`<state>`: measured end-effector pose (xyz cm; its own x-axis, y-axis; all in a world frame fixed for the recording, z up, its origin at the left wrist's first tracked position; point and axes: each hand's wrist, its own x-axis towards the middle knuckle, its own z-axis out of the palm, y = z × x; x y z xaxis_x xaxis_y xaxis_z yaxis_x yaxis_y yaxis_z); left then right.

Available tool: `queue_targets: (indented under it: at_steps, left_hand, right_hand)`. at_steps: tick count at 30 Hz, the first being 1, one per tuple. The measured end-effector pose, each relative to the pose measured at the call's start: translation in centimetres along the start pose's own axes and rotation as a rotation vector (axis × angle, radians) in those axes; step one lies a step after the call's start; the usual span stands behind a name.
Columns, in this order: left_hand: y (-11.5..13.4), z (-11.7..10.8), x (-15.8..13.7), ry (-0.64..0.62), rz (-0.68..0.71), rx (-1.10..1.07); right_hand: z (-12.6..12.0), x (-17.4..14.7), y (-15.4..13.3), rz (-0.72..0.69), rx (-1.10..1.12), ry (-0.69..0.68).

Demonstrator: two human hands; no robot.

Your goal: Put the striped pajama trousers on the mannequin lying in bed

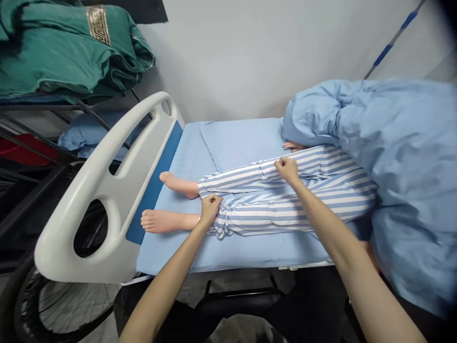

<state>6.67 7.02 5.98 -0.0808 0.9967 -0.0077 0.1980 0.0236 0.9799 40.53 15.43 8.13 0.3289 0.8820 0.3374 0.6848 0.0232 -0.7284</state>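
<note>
Blue-and-white striped pajama trousers point(264, 216) cover the legs of a figure lying on the bed, which looks like a care manikin. Its two bare feet point(169, 221) stick out of the trouser cuffs at the left. My left hand point(210, 209) is closed on the striped cloth near the cuff of the closer leg. Around knee height on the farther leg, my right hand point(287, 169) pinches the trouser fabric. The manikin's upper body is hidden under a bunched blue quilt point(410, 147); part of one hand point(294, 146) peeks out at its edge.
A light blue sheet point(243, 250) covers the mattress. The white footboard point(121, 186) rises at the left, with a wheelchair wheel point(67, 305) below it. Folded green cloth point(67, 52) lies on a metal rack. A chair frame point(239, 293) stands under the bed's near edge.
</note>
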Motion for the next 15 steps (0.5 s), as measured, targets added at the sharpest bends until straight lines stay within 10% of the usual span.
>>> queue_targets:
  at_steps: [7,15]
  left_hand:
    - [-1.4,0.7,-0.8,0.099,0.128,0.316]
    - [-1.4,-0.3,-1.8,0.134,0.135,0.324]
  right_hand:
    - [5.8,-10.9,-11.3,0.066,0.66,-0.073]
    - [11.1,-17.0,-15.6,0.072,0.574,-0.09]
